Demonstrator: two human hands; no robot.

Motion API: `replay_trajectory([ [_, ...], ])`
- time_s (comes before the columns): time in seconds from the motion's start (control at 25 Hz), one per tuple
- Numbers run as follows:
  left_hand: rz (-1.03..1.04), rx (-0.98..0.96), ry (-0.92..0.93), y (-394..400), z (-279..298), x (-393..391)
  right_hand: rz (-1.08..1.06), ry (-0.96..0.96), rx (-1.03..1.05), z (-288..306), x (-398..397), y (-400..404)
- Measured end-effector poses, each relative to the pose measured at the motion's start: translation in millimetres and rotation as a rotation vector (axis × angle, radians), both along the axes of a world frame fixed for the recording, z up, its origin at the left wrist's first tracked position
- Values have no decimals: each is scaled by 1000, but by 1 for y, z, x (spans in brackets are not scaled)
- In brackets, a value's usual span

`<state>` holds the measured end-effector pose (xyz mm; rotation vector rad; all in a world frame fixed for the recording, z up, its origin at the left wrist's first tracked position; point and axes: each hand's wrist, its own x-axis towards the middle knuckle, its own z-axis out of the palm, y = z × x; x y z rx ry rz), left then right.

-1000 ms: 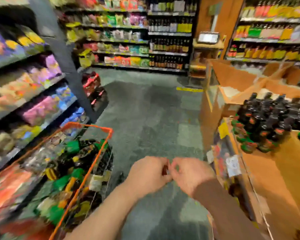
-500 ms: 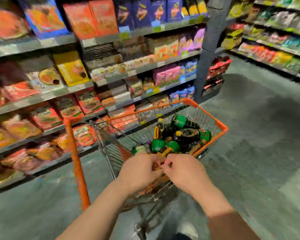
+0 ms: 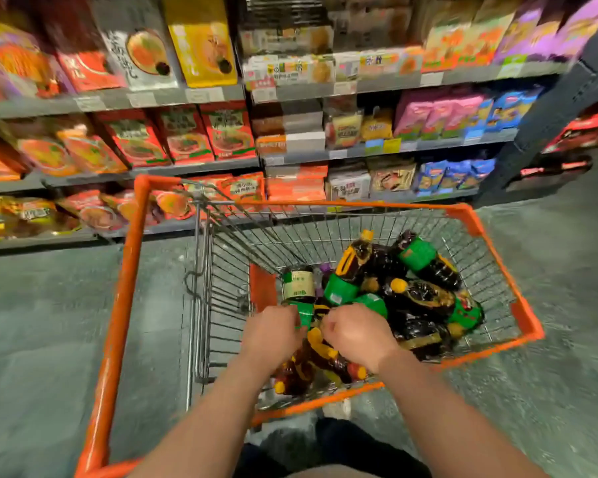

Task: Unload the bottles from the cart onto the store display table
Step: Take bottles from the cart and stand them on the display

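The orange-framed wire cart stands in front of me and holds several dark sauce bottles with green labels and yellow caps, lying in a heap. Both my hands are down inside the cart at its near end. My left hand curls its fingers round a green-labelled bottle. Close beside it, my right hand curls down onto a dark bottle with a yellow handle. My fingertips are hidden among the bottles. The display table is out of view.
Store shelves packed with snack bags and boxes run along the far side of the cart. The orange cart handle is at my left. Grey floor lies to the right, and a dark shelf post stands at the far right.
My view has swung from the display table left to the cart. My hands, earlier pressed together in front of me, have parted slightly and dropped into the cart onto the bottles.
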<state>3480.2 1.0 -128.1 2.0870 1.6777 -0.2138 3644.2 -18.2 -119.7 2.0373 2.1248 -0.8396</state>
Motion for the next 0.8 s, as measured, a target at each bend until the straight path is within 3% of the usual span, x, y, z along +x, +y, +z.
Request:
replay_trajectory([
  [0.24,174,-263,131,-1,-72,3,113,-59,-311,-64,26,37],
  [0.56,328,-706,247,-17,-167,-9,311,-144,-444,-114,11,56],
  [0.8,281,-864,250,-32,-201,-6,391,-164,-473,-138,21,49],
])
